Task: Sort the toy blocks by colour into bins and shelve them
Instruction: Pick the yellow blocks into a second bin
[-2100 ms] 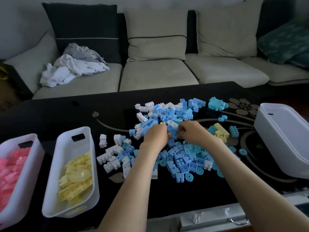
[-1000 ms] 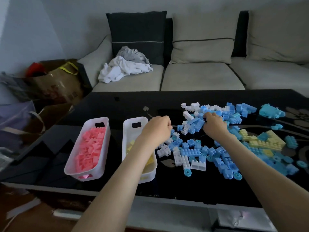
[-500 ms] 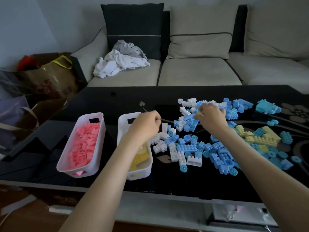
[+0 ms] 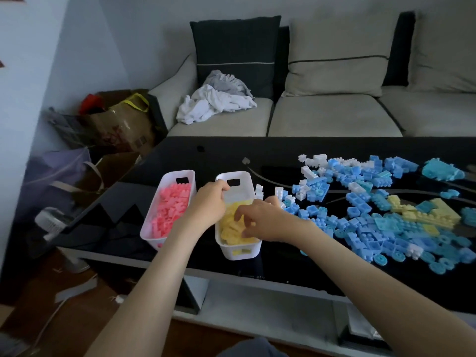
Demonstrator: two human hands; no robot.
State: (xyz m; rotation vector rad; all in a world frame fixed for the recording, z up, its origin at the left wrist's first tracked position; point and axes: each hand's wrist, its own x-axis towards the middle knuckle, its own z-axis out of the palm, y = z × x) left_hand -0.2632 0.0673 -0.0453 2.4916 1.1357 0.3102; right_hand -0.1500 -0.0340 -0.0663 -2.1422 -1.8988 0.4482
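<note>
Far across, a pale sofa (image 4: 332, 117) with crumpled clothes (image 4: 216, 104) on its left seat; nearer, a black glass table (image 4: 221, 150) filling the middle. On the table's right half, a wide loose spread of blue and white blocks (image 4: 360, 202), with a few pale yellow plates (image 4: 435, 212) lodged among them towards the right. At the table's near left, two white bins side by side: the pink bin (image 4: 177, 173) on the left, well filled with pink blocks (image 4: 172, 207), and the yellow bin (image 4: 240, 252) just right of it, roughly half filled with yellow blocks (image 4: 231, 228). Over the yellow bin, both hands. Left hand (image 4: 208, 207) curled at the bin's left rim towards the far end; cannot tell whether clamped on the rim, on a block, or on nothing. Right hand (image 4: 260, 220) palm down above the yellow blocks, fingers apart and hanging loose, holding nothing visible. Probably a drop of yellow pieces into their bin, with blue and white yet to sort and no shelving begun. By the look of them: small hollow plastic, light, stiff, smooth and a little slippery, not fragile; best pinched across the flat side walls rather than over the studs, or scooped several at once. Bins likewise light, so best lifted by the handle slot (image 4: 233, 182) at the far end, with a second hand beneath once full.
</note>
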